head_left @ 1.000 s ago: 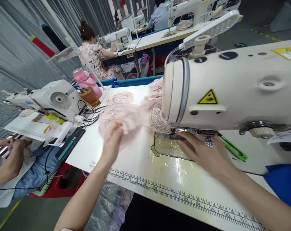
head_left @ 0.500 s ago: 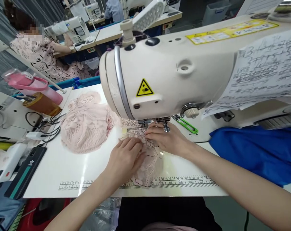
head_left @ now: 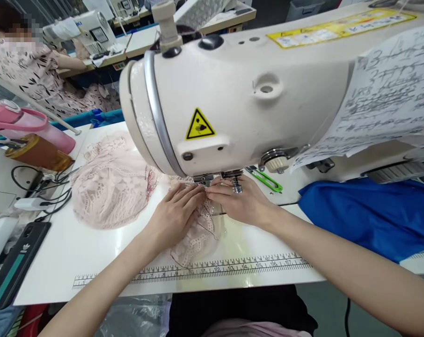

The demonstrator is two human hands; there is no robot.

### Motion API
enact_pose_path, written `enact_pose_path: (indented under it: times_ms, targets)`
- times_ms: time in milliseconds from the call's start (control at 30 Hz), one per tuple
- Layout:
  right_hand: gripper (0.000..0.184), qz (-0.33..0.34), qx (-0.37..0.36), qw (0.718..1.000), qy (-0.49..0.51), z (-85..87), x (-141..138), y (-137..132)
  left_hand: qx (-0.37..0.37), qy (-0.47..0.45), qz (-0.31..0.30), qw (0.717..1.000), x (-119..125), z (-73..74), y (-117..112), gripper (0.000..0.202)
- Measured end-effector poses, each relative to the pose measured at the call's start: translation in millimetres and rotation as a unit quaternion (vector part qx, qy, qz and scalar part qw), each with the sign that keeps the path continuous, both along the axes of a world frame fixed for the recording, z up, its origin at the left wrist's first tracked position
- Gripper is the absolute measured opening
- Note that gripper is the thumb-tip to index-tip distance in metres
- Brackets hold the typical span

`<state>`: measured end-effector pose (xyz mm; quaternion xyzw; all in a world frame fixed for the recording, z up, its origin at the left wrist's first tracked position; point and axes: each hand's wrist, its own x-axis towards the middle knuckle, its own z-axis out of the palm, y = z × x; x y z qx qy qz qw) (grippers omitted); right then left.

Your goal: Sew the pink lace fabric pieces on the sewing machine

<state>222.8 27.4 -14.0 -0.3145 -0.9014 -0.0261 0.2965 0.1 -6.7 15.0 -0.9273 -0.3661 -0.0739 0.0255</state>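
Pale pink lace fabric [head_left: 194, 236] with dark thread along it lies under the head of a white sewing machine [head_left: 240, 107]. My left hand [head_left: 173, 217] rests on the lace, its fingers stretched out and lying flat toward the needle area. Close beside it, my right hand [head_left: 242, 201] has its fingers pressed together on the lace edge, partly behind a metal screw of the machine. The needle itself is hidden. More pink lace [head_left: 110, 194], shaped in rounded pieces, spreads to the left of the machine head.
Green thread snips [head_left: 266, 180] lie behind my right hand, and blue cloth [head_left: 366, 217] sits at right. A printed ruler [head_left: 233, 269] runs along the front edge. At left are a phone [head_left: 18, 264], cables, a brown cup [head_left: 40, 152] and a pink bottle [head_left: 54, 133]. Another person sits beyond.
My left hand has moved forward toward the needle area, its fingers now flatter on the lace. The lace's near end has swung left. The whole view has shifted a little.
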Motion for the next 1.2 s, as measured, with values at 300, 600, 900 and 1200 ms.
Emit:
enact_pose_path:
  times_ms: [300,600,900,1200]
  targets:
    - [0.032,-0.003,0.071,0.997,-0.030,-0.3,-2,-3,0.059,0.006,0.032,0.998,2,-7.2,0,0.041]
    - [0.037,-0.041,0.024,0.998,-0.050,-6.4,-3,-6,0.042,0.003,0.049,0.998,-3,-9.1,12,0.041]
    - [0.035,-0.056,0.059,0.993,-0.082,-4.1,-2,-5,0.047,0.004,0.050,0.998,-2,-9.8,12,0.042]
    - [0.033,-0.018,0.052,0.997,-0.046,-6.1,-2,1,0.054,-0.002,0.054,0.997,-2,-10.5,12,0.041]
